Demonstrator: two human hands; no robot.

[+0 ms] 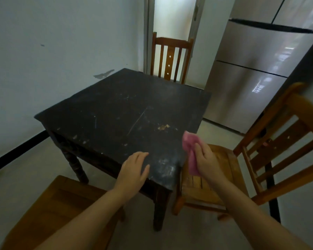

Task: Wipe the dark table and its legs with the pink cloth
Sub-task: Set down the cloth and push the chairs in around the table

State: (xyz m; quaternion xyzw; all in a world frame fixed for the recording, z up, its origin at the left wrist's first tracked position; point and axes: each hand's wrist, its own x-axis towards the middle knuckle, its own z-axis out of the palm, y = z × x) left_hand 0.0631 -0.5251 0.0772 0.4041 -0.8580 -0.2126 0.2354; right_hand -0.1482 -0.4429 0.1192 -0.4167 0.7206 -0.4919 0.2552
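Note:
The dark square table [116, 105] fills the middle of the view, its top scratched and speckled with pale marks and a small tan crumb patch [163, 127]. Two turned legs show: one at the near corner [159, 212], one at the left [76, 163]. My left hand [134, 170] rests flat on the near edge of the top, fingers apart, holding nothing. My right hand [206, 159] grips the pink cloth [191, 152] just off the table's near right corner, above a chair seat. The cloth hangs crumpled, partly hidden by my fingers.
A wooden chair [215, 177] stands close at the table's right, another chair [170, 58] at the far side before a doorway, and a wooden seat [58, 210] at the near left. A silver fridge [251, 78] stands at the right. A pale wall [43, 51] runs along the left.

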